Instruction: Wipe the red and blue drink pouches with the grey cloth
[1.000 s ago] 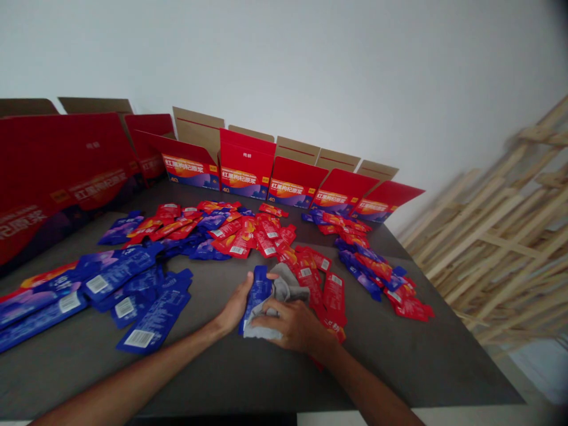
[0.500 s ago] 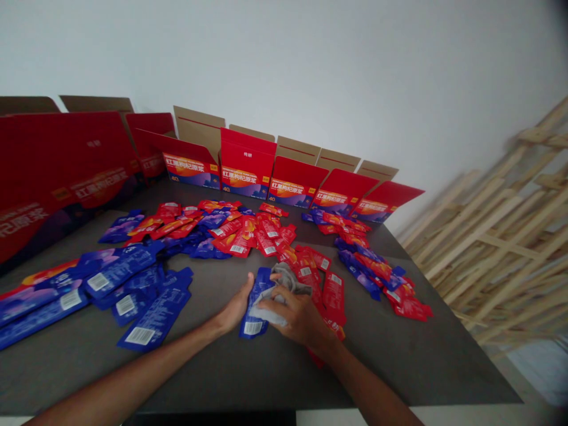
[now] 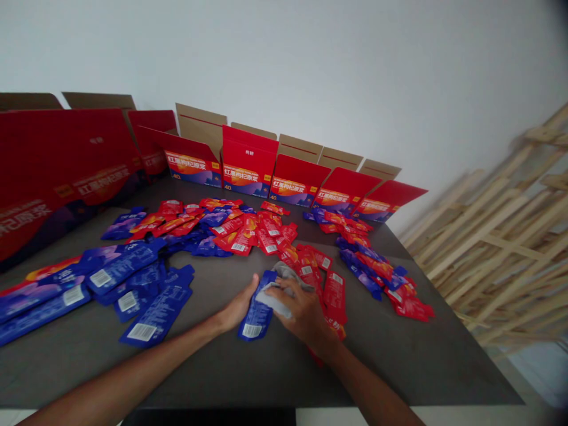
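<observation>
A blue pouch with a white barcode label lies tilted in front of me, near the middle of the table. My left hand grips it along its left edge, thumb up; the other fingers are mostly hidden under it. Bunched in my right hand is a grey cloth, pressed on the upper face of the pouch. Just right of that hand lies a heap of red pouches, partly covered by it. To the left, several blue pouches are spread in an overlapping pile.
Open red cartons stand in a row along the wall, with larger ones at the left. Mixed red and blue pouches lie in a middle pile and a right pile. Wooden slats lean beyond the table's right edge.
The cloth and my right hand have shifted slightly over the upper part of the blue pouch. My left hand keeps its hold. The view has tilted a little.
</observation>
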Demonstrator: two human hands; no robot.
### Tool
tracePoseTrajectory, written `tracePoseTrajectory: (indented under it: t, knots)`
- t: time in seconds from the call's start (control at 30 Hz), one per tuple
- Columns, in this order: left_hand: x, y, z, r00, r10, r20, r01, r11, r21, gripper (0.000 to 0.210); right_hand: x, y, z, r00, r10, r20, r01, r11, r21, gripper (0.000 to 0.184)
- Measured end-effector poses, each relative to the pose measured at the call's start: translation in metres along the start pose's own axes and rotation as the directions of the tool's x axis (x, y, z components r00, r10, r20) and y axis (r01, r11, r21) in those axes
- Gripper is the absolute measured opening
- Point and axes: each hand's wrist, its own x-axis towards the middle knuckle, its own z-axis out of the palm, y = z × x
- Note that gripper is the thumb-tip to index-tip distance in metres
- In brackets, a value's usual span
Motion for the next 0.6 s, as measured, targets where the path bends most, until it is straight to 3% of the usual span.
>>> tracePoseTrajectory:
  t: [0.13,0.27,0.37,0.47,0.6]
  knots:
    - [0.0014,-0.0020,-0.0015,1.000,0.015,-0.012,-0.015,1.000,0.013,0.061,0.0023,0.0010,-0.0025,0.998,0.052,-0.035,-0.051,0.999,0.016,0.039]
    - [0.0004,0.0031,0.0017,0.998,0.013,0.054,-0.011,0.999,-0.039,0.067,0.0017,0.0025,-0.0033,0.995,-0.068,0.073,0.065,0.997,0.039,0.036]
    - [-0.0004,0.0057,0.0020,0.995,0.009,0.096,-0.003,0.998,-0.060,0.073,0.0003,0.0033,-0.0048,0.943,-0.224,0.244,0.217,0.975,0.058,0.038]
    - [-0.0001,0.0044,-0.0002,0.998,0.011,0.066,-0.009,0.999,-0.038,0.075,-0.0008,0.0031,-0.0057,0.882,-0.316,0.351,0.313,0.947,0.065,0.038]
    - [0.0013,0.0032,0.0000,0.996,0.040,0.078,-0.033,0.996,-0.080,0.072,-0.0019,0.0021,-0.0022,0.913,-0.262,0.311,0.262,0.964,0.044,0.039]
